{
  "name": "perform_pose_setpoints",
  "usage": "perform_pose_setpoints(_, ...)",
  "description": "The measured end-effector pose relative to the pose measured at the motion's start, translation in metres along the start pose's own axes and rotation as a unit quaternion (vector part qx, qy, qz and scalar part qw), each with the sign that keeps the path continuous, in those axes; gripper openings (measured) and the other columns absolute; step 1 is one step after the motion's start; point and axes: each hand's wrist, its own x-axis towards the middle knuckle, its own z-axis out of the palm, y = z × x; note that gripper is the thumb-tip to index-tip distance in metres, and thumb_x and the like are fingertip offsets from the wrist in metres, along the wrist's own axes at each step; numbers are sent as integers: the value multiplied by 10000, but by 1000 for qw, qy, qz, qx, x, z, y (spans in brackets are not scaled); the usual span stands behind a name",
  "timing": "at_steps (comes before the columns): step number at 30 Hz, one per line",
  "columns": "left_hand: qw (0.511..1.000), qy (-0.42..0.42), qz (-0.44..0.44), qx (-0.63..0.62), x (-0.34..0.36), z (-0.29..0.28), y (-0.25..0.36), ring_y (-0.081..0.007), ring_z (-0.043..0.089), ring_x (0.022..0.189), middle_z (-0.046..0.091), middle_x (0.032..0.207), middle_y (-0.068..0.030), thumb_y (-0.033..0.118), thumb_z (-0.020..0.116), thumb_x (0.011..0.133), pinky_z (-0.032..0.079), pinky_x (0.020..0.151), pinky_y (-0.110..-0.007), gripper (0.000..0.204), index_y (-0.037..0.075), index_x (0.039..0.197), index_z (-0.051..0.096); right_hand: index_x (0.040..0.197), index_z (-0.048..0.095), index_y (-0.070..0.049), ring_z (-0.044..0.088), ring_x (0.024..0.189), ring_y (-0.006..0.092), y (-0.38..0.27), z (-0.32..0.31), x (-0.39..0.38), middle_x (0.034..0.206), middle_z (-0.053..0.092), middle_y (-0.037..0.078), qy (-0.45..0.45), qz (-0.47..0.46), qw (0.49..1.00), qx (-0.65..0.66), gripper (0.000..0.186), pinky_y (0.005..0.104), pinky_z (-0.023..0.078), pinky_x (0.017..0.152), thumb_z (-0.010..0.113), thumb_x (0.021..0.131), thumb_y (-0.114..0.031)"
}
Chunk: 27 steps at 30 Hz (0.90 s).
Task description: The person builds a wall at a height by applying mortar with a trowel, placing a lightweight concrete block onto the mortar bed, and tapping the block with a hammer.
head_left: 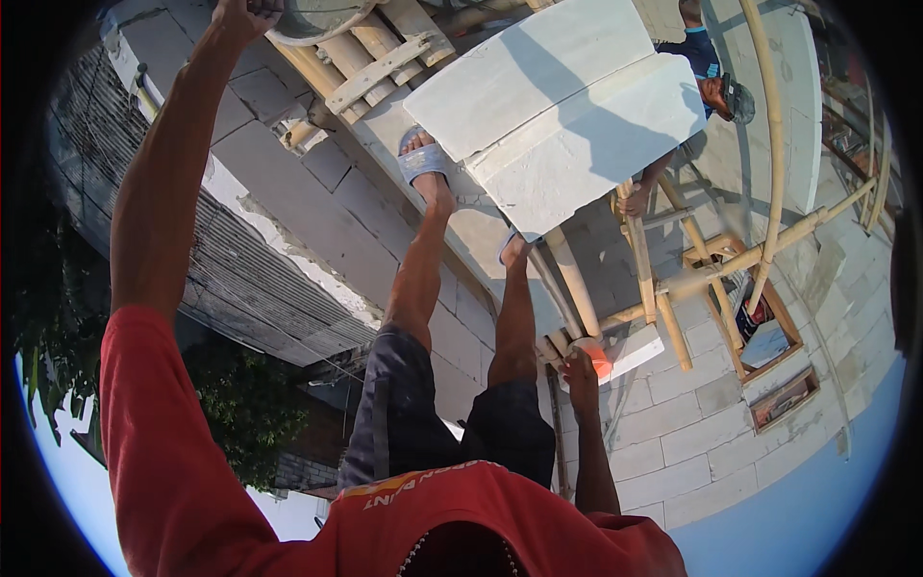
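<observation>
My left hand [252, 13] is at the top left, its fingers curled beside the rim of a round basin [322, 21] of grey material. The frame edge cuts off part of that hand, and I cannot make out what lies in its fingers. Lower right of centre, my right hand [581, 381] is closed at the rim of an orange-red container [597, 358]. Two large white panels [586, 135], edge to edge, lie just beyond my sandalled feet [426, 163]. Shadows fall across them.
A co-worker [707, 72] stands beyond the panels, one hand on a bamboo ladder [639, 255]. Bamboo poles [772, 125] cross at right, near a block wall [692, 433] with a wooden window frame [760, 332]. A corrugated roof [260, 284] lies below at left.
</observation>
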Motion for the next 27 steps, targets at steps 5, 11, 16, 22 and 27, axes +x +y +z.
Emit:
perform_pose_setpoints(5,991,93,82,39,-88,-5,-71,-324,602,1150,601,1201,-179,255,459,1059,442,1069,-548,338,-5,1270,499,1353,591,8,646,1068,279,-45,-29,101,1145,662,175,61,-121,984,-117,482,379,490,953,485,1084,-378)
perform_pose_setpoints(11,951,165,258,45,-268,9,-301,-350,528,1305,460,1465,-242,487,528,1020,385,1139,-443,692,49,1512,317,1283,601,32,572,1168,473,-160,-159,285,1194,612,308,190,-319,879,-299,511,510,452,992,459,1079,-415)
perform_pose_setpoints(16,972,194,-129,-31,-356,-7,-529,-395,276,1529,196,1676,-236,720,330,1008,250,1248,-492,958,26,1632,115,1216,621,29,580,1152,501,-306,-202,408,1186,635,284,226,-418,805,-356,438,536,452,983,442,1084,-348)
perform_pose_setpoints(22,977,18,-176,-120,-347,18,-691,-366,351,1498,296,1642,-222,741,257,1013,299,1224,-485,929,44,1625,200,1421,541,-62,638,1132,293,-428,-346,536,1220,652,171,282,-340,785,-435,710,431,483,868,370,1040,-636)
perform_pose_setpoints(27,970,-66,-92,-216,-332,29,-690,-343,536,1366,441,1553,-224,734,247,1021,480,1105,-439,903,41,1600,282,1577,403,-101,525,1343,269,-393,-245,529,1439,579,105,186,-286,911,-233,901,435,383,1093,378,975,-771)
